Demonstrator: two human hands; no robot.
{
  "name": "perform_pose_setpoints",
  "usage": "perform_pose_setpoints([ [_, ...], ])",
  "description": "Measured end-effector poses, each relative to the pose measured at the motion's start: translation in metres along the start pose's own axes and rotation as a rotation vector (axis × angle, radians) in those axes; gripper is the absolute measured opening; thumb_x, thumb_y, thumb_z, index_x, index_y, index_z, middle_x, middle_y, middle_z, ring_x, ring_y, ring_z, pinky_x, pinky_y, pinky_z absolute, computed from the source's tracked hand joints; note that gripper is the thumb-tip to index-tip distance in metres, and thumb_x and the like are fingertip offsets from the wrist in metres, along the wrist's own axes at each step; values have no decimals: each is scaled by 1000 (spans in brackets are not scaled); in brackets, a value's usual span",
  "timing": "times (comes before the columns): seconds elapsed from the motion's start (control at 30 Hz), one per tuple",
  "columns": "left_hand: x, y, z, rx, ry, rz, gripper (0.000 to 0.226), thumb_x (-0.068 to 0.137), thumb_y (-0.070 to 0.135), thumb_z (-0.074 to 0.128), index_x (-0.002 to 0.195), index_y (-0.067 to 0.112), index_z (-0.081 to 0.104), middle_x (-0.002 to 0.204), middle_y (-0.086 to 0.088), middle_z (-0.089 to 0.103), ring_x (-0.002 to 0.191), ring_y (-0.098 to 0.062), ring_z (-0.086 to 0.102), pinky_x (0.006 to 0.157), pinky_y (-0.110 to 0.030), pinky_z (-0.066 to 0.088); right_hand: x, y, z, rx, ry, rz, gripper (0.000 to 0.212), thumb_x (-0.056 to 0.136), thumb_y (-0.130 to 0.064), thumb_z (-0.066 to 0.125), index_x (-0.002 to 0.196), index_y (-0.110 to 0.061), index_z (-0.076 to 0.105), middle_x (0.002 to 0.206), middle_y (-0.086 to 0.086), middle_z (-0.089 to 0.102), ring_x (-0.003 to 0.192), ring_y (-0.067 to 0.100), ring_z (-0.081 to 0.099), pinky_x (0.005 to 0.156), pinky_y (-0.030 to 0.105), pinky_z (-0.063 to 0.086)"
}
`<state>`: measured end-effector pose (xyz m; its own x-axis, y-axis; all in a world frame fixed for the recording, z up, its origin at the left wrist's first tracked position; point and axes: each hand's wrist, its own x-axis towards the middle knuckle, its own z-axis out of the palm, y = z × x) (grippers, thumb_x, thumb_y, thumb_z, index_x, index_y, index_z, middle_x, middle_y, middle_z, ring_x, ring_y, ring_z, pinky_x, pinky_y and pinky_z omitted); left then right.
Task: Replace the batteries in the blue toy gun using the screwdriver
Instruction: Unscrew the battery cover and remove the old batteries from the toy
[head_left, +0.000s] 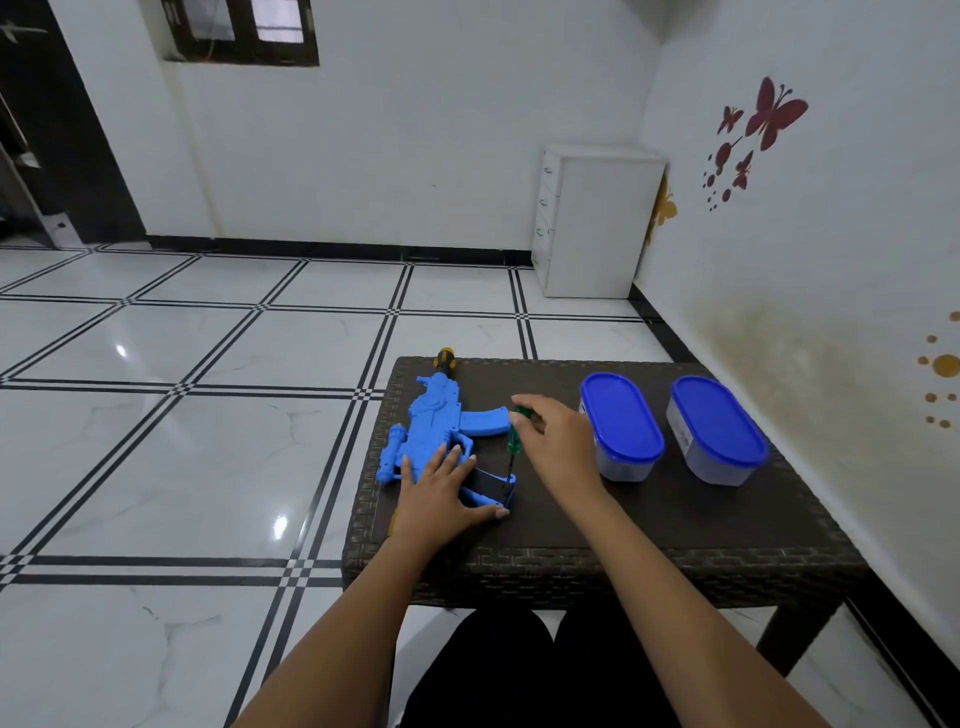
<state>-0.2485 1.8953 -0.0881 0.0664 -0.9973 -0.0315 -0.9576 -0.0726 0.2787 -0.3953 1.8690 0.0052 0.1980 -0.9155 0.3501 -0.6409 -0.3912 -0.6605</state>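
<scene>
Your left hand (441, 493) lies flat on the rear of the gun (431, 431), fingers straight, pressing it to the worktop (649, 519); thumb reaches toward the grip's butt. Gun lies on its side at the worktop's left part, magazine pointing right. Your right hand (556, 436) pinches the green handle of the screwdriver (514, 441), fingers curled round it; shaft runs down to the dark open part of the grip. Right of that hand, two tubs with blue lids: near tub (621, 426) just beside the hand, second tub (717, 431) beside it toward the wall. At the worktop's far edge, past the gun's muzzle, a yellow-and-black handle (445, 359) shows. Beyond, a white cabinet (597, 223) in the corner.
</scene>
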Motion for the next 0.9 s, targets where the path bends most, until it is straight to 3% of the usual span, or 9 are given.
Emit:
perform_pose_setpoints([
  [0.1,-1,0,0,6,8,3,90,75,78,43,148,31,20,158,6,10,146,-10,-2,114,-53,-9,-1,0,1,-38,80,1,31,86,-33,63,111,-14,67,110,2,63,101,16,58,78,28,48],
  [0.17,-1,0,-1,-1,12,0,91,74,78,44,148,31,20,158,6,10,146,-10,-1,114,-53,-9,1,-2,1,-59,91,1,27,87,-31,63,106,-13,68,105,3,61,97,17,57,75,27,46],
  [0.33,-2,0,1,-6,16,-32,103,72,80,43,151,23,10,159,4,6,146,-10,-3,116,-49,-8,5,-9,-3,-22,-36,20,40,92,-13,56,131,-12,53,121,7,64,111,20,60,95,32,48],
  [0.43,-1,0,1,14,1,-47,105,71,82,42,151,22,11,159,2,4,146,-12,-4,117,-48,-8,4,-6,-6,-43,-61,10,36,94,-17,53,129,-11,55,126,7,63,114,20,59,97,29,45],
  [0.53,-1,0,0,16,1,-42,105,70,82,41,151,22,11,159,2,3,146,-12,-4,117,-47,-7,3,-4,-7,-90,4,1,35,89,-33,59,117,-12,65,116,4,64,100,16,60,79,25,45],
  [0.6,-1,-1,1,17,5,-40,109,65,87,36,151,24,11,159,3,3,146,-11,-4,117,-47,-8,3,-4,-7,-127,27,5,30,89,-32,61,110,-13,67,108,4,60,88,14,56,70,21,37],
  [0.67,-1,-2,3,15,11,-36,116,57,92,27,151,24,11,159,3,3,146,-11,-5,116,-47,-8,4,-4,-8,-127,-3,2,26,90,-25,59,114,-15,64,110,3,59,90,14,56,73,19,38],
  [0.77,0,-3,4,20,12,-34,111,64,89,32,151,24,11,159,3,2,146,-12,-5,116,-46,-8,7,-6,-11,-18,-43,10,35,90,-10,58,125,-14,57,115,4,63,101,14,58,89,25,49],
  [0.9,-1,-2,2,11,9,-33,103,71,82,40,151,24,11,159,3,2,146,-12,-5,116,-46,-9,4,-1,-8,9,-23,8,25,89,-12,59,113,-9,66,119,6,63,110,18,59,95,30,49],
])
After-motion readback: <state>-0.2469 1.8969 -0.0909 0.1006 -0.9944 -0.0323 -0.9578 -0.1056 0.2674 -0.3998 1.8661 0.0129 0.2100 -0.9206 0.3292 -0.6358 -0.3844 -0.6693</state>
